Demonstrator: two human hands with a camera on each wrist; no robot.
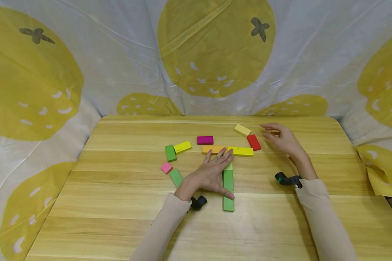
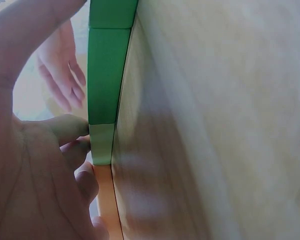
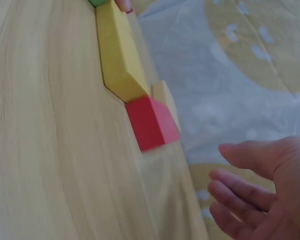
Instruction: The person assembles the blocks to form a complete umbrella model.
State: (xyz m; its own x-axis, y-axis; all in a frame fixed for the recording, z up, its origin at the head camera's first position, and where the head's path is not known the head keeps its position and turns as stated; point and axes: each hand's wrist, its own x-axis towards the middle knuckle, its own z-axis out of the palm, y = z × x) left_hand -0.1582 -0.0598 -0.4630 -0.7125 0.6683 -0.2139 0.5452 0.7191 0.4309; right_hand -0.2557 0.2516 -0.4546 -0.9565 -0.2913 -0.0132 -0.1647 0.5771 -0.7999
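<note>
My left hand (image 1: 210,175) spreads over a T-like line of blocks, fingertips at the orange block (image 1: 212,149) and thumb over the green blocks (image 1: 228,179). In the left wrist view its fingertips meet the side of a light green block (image 2: 101,144) between the darker green and the orange one. A yellow block (image 1: 241,151) continues the orange one to the right. My right hand (image 1: 282,141), holding nothing, hovers with loosely bent fingers to the right of the red block (image 1: 254,142). The red block leans off toward a pale yellow block (image 1: 242,130) behind it.
A magenta block (image 1: 205,140) lies behind the orange one. To the left sit a yellow block (image 1: 183,147), a green block (image 1: 170,153), a pink square block (image 1: 166,167) and another green block (image 1: 176,177), partly under the left hand. Patterned cloth (image 1: 124,65) hangs behind the wooden table (image 1: 117,217).
</note>
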